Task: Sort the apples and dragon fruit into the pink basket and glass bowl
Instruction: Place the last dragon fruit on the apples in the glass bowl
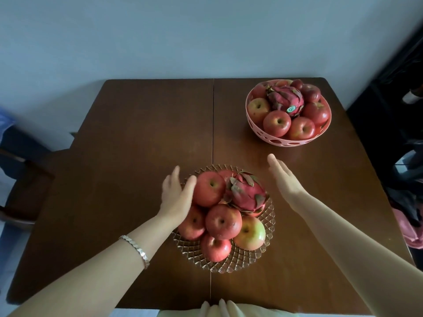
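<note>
A glass bowl [242,259] near the table's front holds several red apples and a pink dragon fruit [246,195] on top. My left hand [176,195] is at the bowl's left side, thumb touching the top apple [209,188], fingers straight. My right hand [283,177] hovers flat to the right of the bowl, fingers extended, holding nothing. At the far right stands the pink basket [288,141] with several apples and another dragon fruit [286,99] bearing a green sticker.
The brown wooden table [137,145] has a seam down its middle. A dark chair [25,179] stands off the left edge. Dark clutter and pink cloth [414,232] lie off the right edge. A wall is behind the table.
</note>
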The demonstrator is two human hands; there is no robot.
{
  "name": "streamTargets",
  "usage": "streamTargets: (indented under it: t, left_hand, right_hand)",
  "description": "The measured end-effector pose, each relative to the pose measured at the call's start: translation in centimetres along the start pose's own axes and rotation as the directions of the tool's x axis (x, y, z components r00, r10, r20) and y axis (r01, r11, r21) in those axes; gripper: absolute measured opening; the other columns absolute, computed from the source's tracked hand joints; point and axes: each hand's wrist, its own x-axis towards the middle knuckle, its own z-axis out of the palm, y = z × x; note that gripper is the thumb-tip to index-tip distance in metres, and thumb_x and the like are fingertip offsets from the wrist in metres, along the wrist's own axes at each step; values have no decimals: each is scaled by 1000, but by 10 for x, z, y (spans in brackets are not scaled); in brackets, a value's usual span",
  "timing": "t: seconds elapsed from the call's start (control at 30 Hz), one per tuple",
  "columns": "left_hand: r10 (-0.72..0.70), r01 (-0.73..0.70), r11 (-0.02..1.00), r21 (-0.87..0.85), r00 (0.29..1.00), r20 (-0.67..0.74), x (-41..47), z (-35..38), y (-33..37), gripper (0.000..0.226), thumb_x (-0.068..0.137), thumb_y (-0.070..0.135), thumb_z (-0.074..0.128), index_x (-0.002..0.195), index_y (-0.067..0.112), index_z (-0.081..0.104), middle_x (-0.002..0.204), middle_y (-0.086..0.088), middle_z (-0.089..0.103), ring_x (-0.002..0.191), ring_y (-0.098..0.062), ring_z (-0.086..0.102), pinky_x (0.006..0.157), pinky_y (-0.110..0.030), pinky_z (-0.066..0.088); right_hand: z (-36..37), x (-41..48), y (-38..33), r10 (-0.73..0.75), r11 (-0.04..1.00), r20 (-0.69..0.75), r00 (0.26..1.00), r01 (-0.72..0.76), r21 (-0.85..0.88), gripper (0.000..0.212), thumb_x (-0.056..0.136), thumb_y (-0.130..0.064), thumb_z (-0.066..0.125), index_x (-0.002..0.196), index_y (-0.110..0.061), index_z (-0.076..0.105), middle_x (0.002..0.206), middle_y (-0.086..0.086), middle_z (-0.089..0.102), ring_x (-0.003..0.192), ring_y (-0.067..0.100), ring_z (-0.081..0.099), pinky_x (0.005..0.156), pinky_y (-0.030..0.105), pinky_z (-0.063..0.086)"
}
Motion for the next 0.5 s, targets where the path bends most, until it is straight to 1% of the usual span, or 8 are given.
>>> streamTargets:
  t: [0.07,0.13,0.17,0.2,0.27,0.33,0.4,0.5]
  left_hand:
    - [-319,316,947,-58,944,-79,5,-5,-9,75,89,59,40,150,23,12,157,-12,10,142,-37,18,112,-54,21]
    - [-594,592,777,-214,802,58,6,-8,-18,88,82,71,40,150,22,13,157,-14,13,140,-42,20,107,-63,21]
    - [-649,658,696,-287,748,140,7,-8,-21,91,79,74,40,150,22,15,157,-14,16,140,-43,21,106,-66,20]
    - [-661,684,653,-326,724,195,6,-6,-22,92,79,75,41,149,21,17,156,-15,18,140,-43,22,106,-67,19]
    - [-656,685,651,-327,725,211,8,-3,-23,90,80,74,41,149,21,18,156,-15,19,140,-42,21,108,-65,16]
    - [-641,670,676,-305,740,204,10,-1,-22,91,78,75,41,149,23,17,157,-13,18,141,-41,20,108,-65,16]
    - [-626,658,696,-287,752,205,16,-1,-20,93,77,77,41,149,24,17,157,-12,17,141,-41,20,107,-66,17]
    - [-610,641,713,-285,767,198,33,-6,-13,92,77,77,41,149,24,19,157,-11,18,141,-40,21,107,-65,19]
  right_hand:
    - [-3,5,9,235,970,-40,971,-237,-54,80,83,-72,34,144,-21,28,151,7,32,136,28,33,109,42,27]
    - [2,5,19,472,879,61,879,-465,-106,97,71,-83,34,144,-20,29,149,16,33,132,38,37,107,54,30]
    - [8,4,21,521,853,133,843,-511,-103,99,67,-86,34,141,-19,36,144,18,41,127,40,43,104,56,33]
    - [13,3,22,533,845,191,825,-529,-72,94,69,-85,33,134,-18,46,133,18,51,118,37,50,100,53,38]
    - [21,4,20,496,852,248,832,-521,45,77,78,-76,33,115,-14,61,106,14,65,91,28,61,77,39,48]
    - [21,10,23,468,860,260,844,-503,83,72,80,-72,37,109,-12,65,100,15,69,80,24,64,61,31,46]
    - [21,16,22,461,865,246,852,-494,90,73,79,-72,40,110,-11,65,98,15,69,78,24,65,58,29,45]
    - [21,29,11,451,876,198,870,-474,88,80,69,-77,46,114,-14,63,103,14,69,84,25,65,63,30,46]
